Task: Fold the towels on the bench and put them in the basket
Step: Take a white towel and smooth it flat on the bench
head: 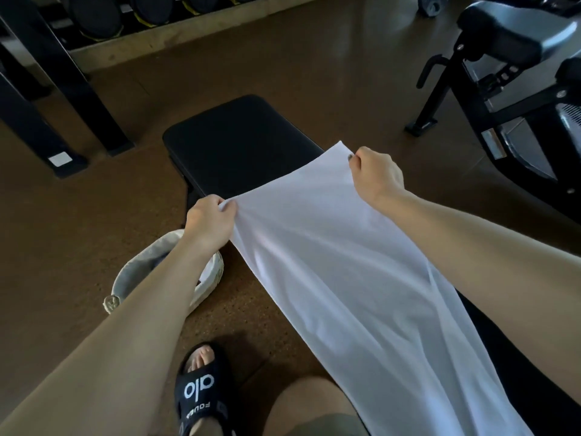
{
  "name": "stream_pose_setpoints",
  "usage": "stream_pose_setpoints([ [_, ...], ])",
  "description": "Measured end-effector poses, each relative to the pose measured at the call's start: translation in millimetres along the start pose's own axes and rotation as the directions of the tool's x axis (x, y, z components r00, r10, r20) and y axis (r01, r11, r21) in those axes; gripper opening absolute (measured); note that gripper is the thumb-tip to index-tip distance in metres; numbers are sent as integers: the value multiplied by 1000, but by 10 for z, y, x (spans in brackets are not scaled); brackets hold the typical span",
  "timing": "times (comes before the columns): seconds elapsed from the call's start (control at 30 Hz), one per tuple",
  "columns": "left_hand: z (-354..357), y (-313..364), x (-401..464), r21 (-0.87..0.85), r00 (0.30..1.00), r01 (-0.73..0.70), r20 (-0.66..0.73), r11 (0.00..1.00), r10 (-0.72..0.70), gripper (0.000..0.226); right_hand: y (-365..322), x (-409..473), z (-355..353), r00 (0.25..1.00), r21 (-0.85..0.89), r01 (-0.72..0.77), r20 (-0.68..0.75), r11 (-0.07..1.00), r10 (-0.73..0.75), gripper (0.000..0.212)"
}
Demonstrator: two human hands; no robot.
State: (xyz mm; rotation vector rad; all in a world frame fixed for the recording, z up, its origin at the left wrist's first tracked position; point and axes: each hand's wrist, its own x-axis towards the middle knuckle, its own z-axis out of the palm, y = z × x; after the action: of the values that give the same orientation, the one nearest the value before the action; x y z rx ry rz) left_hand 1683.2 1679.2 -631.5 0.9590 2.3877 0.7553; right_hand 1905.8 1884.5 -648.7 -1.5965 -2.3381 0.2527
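Note:
A long white towel [339, 278] is stretched lengthwise over the black padded bench [239, 143], running from its far end back toward my lap. My left hand [209, 223] pinches the towel's far left corner. My right hand [379, 176] pinches the far right corner, a little higher and farther away. The far edge of the towel is pulled taut between the two hands. A pale woven basket [132, 275] stands on the floor left of the bench, partly hidden under my left forearm; something pale lies inside it.
Brown rubber floor all around. A black rack leg [63, 89] and a shelf of dumbbells [94, 17] stand at the back left. An exercise machine [518, 89] fills the right side. My sandalled foot [201, 391] rests on the floor below the basket.

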Motion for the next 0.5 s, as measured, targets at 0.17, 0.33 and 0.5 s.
stream_pose_setpoints([
  [0.17,-50,-104,271,3,993,-16,-115,1000,16,41,-133,345,139,996,-101,86,-17,991,-88,34],
  [0.33,-97,-163,499,0,975,8,-221,1000,-8,33,-339,643,318,994,-58,111,14,992,-111,38],
  [0.5,-70,-58,415,188,955,78,-297,979,-19,35,-383,663,325,995,68,21,99,997,-28,46],
])
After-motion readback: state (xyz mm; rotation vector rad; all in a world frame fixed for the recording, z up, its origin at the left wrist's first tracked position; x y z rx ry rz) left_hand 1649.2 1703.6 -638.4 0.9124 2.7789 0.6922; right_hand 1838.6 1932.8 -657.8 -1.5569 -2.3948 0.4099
